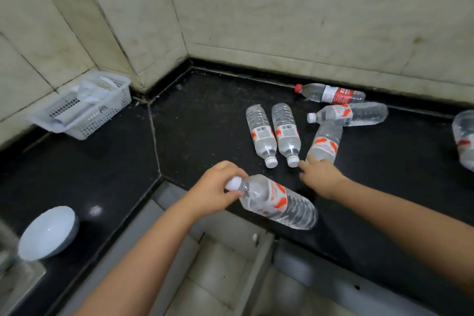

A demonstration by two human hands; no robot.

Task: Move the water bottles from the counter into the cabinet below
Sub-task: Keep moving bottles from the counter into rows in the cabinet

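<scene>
Several clear water bottles lie on the black counter (200, 115). My left hand (213, 190) grips the neck of one bottle (279, 201) with a white cap, held tilted over the counter's front edge. My right hand (320, 174) touches the lower end of another bottle (325, 141), fingers wrapping its neck. Two bottles (261, 131) (286, 129) lie side by side, caps toward me. A further bottle (351, 114) and a red-capped bottle (331, 93) lie near the back wall. Below the counter the cabinet door (256, 274) stands open.
A white perforated basket (84, 108) with papers stands at the left wall. A white bowl (48, 232) sits on the counter at the near left. One more bottle (465, 138) lies at the right edge of view. Tiled walls close the corner.
</scene>
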